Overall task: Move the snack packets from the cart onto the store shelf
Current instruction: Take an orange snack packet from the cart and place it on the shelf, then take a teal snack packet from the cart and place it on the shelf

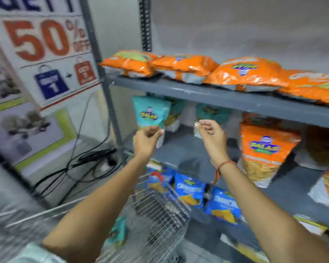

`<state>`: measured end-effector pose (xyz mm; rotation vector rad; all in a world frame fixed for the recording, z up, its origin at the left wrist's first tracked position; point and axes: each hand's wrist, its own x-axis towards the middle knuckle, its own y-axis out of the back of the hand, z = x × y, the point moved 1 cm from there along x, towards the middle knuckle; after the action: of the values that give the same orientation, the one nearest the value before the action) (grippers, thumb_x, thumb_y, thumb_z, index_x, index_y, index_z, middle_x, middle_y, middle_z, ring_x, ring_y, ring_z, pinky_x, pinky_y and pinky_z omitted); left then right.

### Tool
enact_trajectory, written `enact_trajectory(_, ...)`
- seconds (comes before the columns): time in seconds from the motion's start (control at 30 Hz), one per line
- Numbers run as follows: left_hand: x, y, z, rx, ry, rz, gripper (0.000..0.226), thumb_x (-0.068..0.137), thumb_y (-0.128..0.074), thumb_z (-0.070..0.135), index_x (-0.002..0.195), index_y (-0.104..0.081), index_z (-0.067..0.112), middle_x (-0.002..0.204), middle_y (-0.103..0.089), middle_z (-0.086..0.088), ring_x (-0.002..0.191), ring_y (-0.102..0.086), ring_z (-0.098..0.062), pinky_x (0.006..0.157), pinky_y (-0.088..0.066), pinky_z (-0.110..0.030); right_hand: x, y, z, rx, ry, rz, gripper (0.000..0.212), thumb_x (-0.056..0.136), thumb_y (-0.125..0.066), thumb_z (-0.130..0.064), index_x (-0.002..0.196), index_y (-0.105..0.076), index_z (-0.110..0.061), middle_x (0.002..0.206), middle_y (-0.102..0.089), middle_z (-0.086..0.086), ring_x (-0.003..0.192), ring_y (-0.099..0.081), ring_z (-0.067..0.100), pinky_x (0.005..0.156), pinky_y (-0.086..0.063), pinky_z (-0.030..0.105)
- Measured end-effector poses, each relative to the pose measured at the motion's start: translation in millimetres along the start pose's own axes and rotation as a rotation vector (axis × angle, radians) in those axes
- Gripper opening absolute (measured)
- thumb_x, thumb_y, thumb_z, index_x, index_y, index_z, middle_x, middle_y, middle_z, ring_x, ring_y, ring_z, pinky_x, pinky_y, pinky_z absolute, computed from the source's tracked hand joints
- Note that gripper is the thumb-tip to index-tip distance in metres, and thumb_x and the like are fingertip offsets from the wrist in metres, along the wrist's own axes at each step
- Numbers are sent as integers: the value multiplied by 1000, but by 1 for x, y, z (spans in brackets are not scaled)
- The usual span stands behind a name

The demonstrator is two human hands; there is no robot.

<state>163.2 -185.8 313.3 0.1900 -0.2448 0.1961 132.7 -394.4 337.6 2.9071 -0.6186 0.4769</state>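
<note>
The left hand [147,138] pinches the lower edge of a teal snack packet [150,112], holding it upright at the left end of the middle shelf [198,160], just in front of other teal packets [211,112] already standing there. The right hand [210,132] is raised beside it, fingers loosely curled with thumb and forefinger nearly touching; it appears to hold nothing. Progress is judged as well advanced: orange packets [243,73] lie along the top shelf [217,97], and more stand on the middle shelf. At least one teal packet [118,232] remains in the wire cart [160,211], so work is left. Motion blur obscures the cart contents, and the forearms hide part of the basket.
</note>
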Motion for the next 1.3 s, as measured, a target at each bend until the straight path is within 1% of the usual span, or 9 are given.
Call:
enact_trajectory(0.2, -38, 178, -103, 259, 337, 248, 31, 73, -77, 34, 92, -75, 9, 93, -76, -21, 94, -70, -34, 82, -57, -49, -80, -131, 65, -41, -248, -477, 28, 79, -72, -12, 104, -64, -3, 82, -64, 2, 72, -60, 3, 70, -49, 10)
enact_trajectory(0.43, -135, 264, -245, 734, 820, 8, 30, 73, -61, 29, 93, -73, 10, 97, -73, -24, 96, -68, -38, 79, -53, -44, -162, -198, 195, -461, -581, -1041, 53, 75, -74, -2, 121, -51, 7, 96, -53, 15, 89, -50, 21, 77, -41, 27)
enact_trajectory(0.63, -171, 235, -319, 573, 1079, -27, 48, 78, -67, 13, 124, -57, 19, 120, -68, -12, 105, -65, -29, 86, -50, -32, -206, -231, 271, -545, -719, -1204, 62, 66, -83, -6, 120, -55, -3, 107, -62, 18, 106, -61, 35, 93, -51, 46)
enact_trajectory(0.77, -173, 225, -351, 426, 1104, 193, 50, 74, -75, 11, 121, -57, 13, 118, -69, -10, 97, -65, -23, 77, -43, -25, -224, -255, 301, -468, -666, -1188, 56, 66, -77, 9, 118, -57, 3, 108, -64, 16, 103, -60, 29, 88, -54, 35)
enact_trajectory(0.9, -168, 220, -374, 421, 1134, 253, 32, 78, -73, 17, 108, -68, 12, 108, -74, -10, 96, -68, -24, 82, -51, -31, -232, -265, 312, -500, -510, -1002, 24, 70, -75, 4, 93, -71, 2, 73, -68, 3, 65, -59, 12, 52, -39, -2)
enact_trajectory(1.0, -161, 217, -382, 507, 1108, 272, 14, 80, -71, 20, 90, -74, 11, 91, -77, -13, 80, -69, -25, 67, -49, -28, -230, -263, 314, -493, -448, -922, 16, 72, -76, -2, 88, -74, -3, 65, -64, -8, 57, -53, -5, 47, -38, -1)
enact_trajectory(1.17, -149, 206, -374, 408, 1028, 328, 13, 81, -70, 16, 84, -72, 4, 72, -66, -4, 65, -57, -18, 49, -40, -18, -225, -250, 313, -420, -582, -764, 15, 76, -76, -18, 87, -74, -8, 63, -69, -4, 55, -64, 4, 46, -51, 13)
enact_trajectory(1.23, -140, 202, -363, 349, 993, 277, 16, 84, -68, 19, 92, -71, 6, 79, -68, -5, 72, -59, -19, 59, -47, -25, -219, -243, 306, -399, -619, -680, 19, 76, -76, -21, 83, -73, -4, 69, -73, 12, 63, -65, 19, 55, -55, 31)
enact_trajectory(1.3, -131, 198, -345, 284, 937, 242, 15, 85, -66, 17, 94, -70, 5, 89, -72, -13, 82, -63, -24, 76, -52, -38, -210, -233, 291, -371, -581, -618, 20, 77, -75, -21, 79, -73, -1, 71, -72, 14, 64, -63, 21, 57, -54, 29)
